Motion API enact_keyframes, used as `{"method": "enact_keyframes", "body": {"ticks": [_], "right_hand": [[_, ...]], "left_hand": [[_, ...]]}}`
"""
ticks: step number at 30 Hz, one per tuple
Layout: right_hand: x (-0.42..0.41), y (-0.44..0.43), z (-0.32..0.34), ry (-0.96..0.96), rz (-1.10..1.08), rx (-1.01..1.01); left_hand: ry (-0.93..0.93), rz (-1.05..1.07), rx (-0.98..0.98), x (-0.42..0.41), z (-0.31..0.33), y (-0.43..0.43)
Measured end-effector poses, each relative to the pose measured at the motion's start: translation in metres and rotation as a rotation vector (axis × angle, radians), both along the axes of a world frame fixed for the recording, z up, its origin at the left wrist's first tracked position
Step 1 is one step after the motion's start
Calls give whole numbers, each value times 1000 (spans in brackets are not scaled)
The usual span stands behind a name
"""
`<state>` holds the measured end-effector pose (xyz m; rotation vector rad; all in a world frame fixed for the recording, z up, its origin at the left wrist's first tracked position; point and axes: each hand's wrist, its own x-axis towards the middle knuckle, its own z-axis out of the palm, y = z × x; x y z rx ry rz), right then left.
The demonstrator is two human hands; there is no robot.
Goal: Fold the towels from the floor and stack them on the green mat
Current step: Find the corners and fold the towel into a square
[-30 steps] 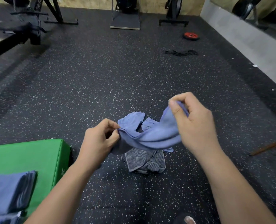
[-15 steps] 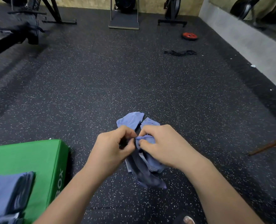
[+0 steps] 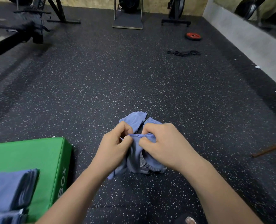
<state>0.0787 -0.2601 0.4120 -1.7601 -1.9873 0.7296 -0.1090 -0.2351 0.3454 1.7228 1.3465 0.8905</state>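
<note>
Both grips pinch the top hem of a blue towel (image 3: pixel 135 156): the left hand (image 3: pixel 116 146) and right hand (image 3: pixel 164 147) sit close together, and the cloth hangs bunched below them. Crumpled towels (image 3: pixel 134 119) lie on the speckled floor (image 3: pixel 134 78) just behind it. The green mat (image 3: pixel 29 152) stands to the left, its edge apart from the hands, with a stack of folded towels (image 3: pixel 9 189) on its near end. Open floor runs ahead to a black band (image 3: pixel 183 53) and a red plate (image 3: pixel 193 36).

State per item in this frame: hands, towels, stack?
held towel: hanging bunched, unfolded
left hand: pinching its top edge
right hand: pinching the same edge, close beside the left
floor towels: crumpled, unfolded
folded stack: folded, on green mat
</note>
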Motion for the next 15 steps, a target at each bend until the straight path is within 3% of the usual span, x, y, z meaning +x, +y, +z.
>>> {"method": "enact_keyframes", "body": {"ticks": [8,15], "right_hand": [[4,0,2,18,-82,121],[20,2,13,72,-197,193]], "left_hand": [[247,98,178,-7,-5,4],[259,213,155,-26,-3,18]]}}
